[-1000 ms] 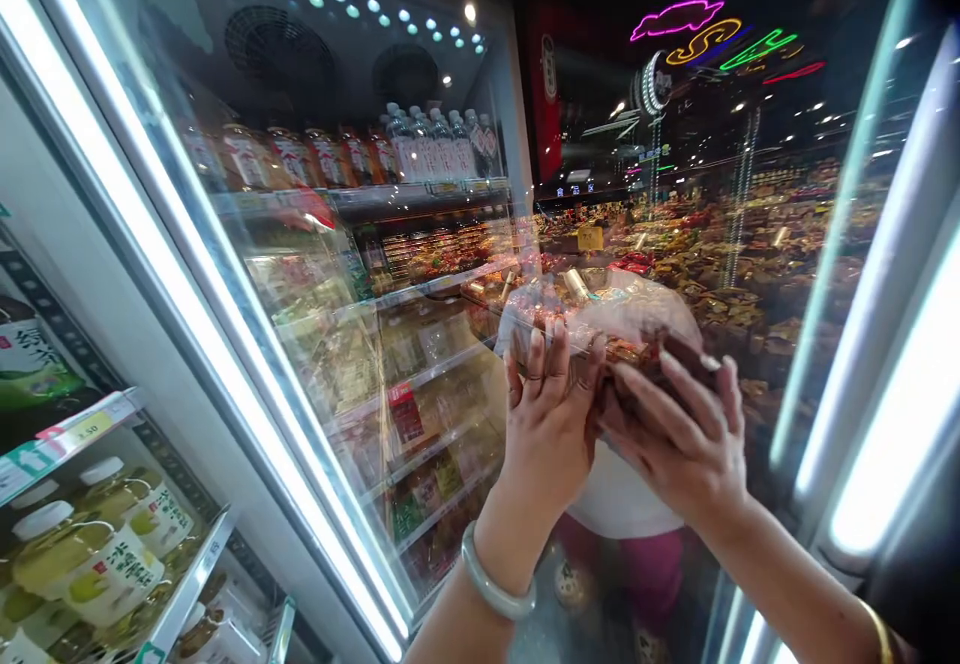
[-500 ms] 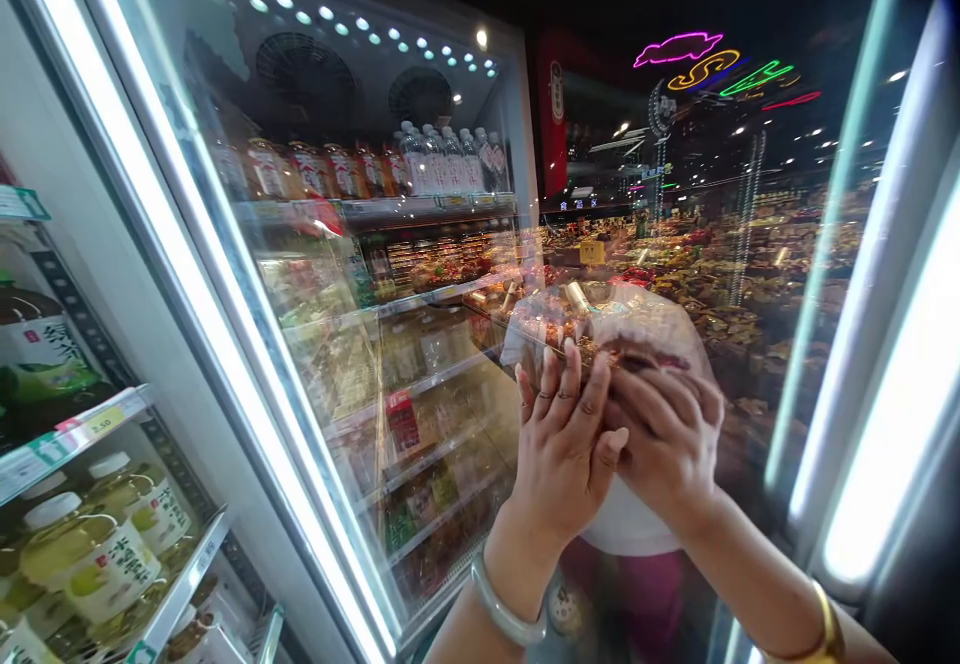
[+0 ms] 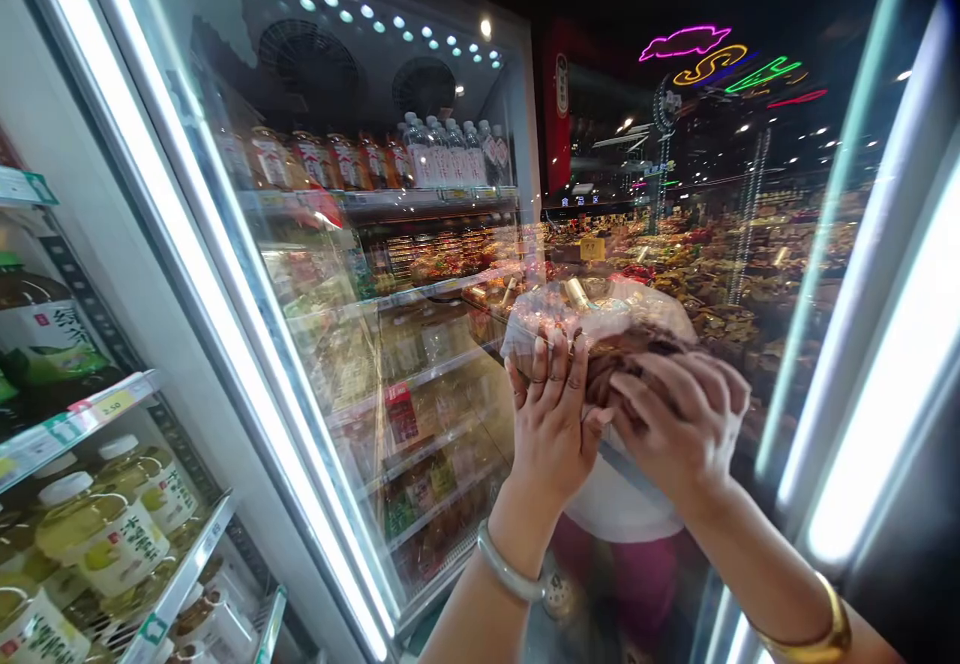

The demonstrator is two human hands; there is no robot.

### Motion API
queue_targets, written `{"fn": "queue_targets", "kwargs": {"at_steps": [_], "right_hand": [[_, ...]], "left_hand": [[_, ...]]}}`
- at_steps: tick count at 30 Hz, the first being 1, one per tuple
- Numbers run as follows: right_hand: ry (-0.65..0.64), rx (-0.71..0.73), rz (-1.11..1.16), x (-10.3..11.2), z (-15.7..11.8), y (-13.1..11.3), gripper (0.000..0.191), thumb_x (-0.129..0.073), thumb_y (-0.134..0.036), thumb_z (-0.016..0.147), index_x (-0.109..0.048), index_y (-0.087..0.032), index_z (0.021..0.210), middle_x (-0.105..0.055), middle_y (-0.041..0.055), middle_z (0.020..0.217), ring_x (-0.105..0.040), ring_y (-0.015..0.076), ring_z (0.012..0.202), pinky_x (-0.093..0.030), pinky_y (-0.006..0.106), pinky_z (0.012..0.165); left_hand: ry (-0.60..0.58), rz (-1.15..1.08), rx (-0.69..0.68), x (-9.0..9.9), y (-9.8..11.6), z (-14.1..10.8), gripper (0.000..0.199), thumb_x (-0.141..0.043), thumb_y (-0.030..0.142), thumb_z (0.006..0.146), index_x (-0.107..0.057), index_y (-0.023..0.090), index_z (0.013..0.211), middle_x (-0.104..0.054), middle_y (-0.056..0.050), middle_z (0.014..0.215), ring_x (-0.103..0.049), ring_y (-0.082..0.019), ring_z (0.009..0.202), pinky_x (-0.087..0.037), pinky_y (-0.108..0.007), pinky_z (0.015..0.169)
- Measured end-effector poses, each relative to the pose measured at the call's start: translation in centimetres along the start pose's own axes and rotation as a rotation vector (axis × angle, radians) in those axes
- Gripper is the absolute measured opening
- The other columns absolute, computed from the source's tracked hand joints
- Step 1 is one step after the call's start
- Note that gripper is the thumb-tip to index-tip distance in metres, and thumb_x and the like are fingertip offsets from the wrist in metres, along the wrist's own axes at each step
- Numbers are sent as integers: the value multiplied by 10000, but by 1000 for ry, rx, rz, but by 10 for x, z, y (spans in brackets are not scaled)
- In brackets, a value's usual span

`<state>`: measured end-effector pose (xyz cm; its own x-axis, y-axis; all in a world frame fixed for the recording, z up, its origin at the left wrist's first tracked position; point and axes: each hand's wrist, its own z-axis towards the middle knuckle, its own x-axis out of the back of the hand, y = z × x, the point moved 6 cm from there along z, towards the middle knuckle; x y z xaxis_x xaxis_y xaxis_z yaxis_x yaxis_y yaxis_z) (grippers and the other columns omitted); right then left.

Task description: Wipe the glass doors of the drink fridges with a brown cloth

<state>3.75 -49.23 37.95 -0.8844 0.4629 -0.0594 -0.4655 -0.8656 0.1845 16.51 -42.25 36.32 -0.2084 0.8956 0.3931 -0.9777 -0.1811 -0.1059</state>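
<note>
My left hand (image 3: 553,424) lies flat against the open glass door (image 3: 420,364) of a drinks fridge, fingers pointing up, a pale bangle on the wrist. Right beside it and touching it, my right hand (image 3: 686,429) curls its fingers over a dark brown bunched thing that looks like a cloth (image 3: 626,364), pressed on the glass; a gold bangle sits on that wrist. The glass mirrors a person in a white top and pink trousers behind my hands.
On the left, fridge shelves (image 3: 82,414) carry yellow-green drink bottles (image 3: 105,539) with price tags. Lit strips (image 3: 225,344) run down the door frame. Bottles on shelves and reflected shop goods and neon signs (image 3: 705,54) show through the glass. Another lit door edge (image 3: 885,424) stands at the right.
My hands have stayed together on the glass, dipping slightly and then rising again. The right hand's fingers went from spread to curled over the brown thing.
</note>
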Motion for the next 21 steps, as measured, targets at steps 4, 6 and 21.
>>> {"fn": "queue_targets", "kwargs": {"at_steps": [4, 6, 21], "right_hand": [[74, -44, -40, 13, 14, 34, 263, -842, -224, 770, -744, -283, 1006, -745, 58, 1156, -680, 310, 1137, -498, 496, 1050], [92, -62, -47, 21, -3, 37, 262, -863, -226, 750, -744, -278, 979, -744, 63, 1127, -687, 326, 1112, -517, 495, 1003], [62, -94, -97, 15, 2, 29, 428, -890, -255, 773, -771, -317, 1180, -731, 58, 1109, -690, 264, 1064, -501, 430, 1033]], "left_hand": [[29, 19, 18, -2, -2, -1, 670, -319, 391, 1112, -101, 192, 1713, -234, -84, 1769, -3, -236, 1672, 121, -507, 1346], [57, 25, 40, -2, -4, -1, 682, -359, 374, 1104, -109, 198, 1713, -198, -92, 1776, 6, -244, 1672, 114, -511, 1347], [64, -14, 85, 3, -16, 1, 688, -388, 308, 1085, -128, 210, 1714, -210, -101, 1769, -14, -271, 1669, 98, -559, 1348]]}}
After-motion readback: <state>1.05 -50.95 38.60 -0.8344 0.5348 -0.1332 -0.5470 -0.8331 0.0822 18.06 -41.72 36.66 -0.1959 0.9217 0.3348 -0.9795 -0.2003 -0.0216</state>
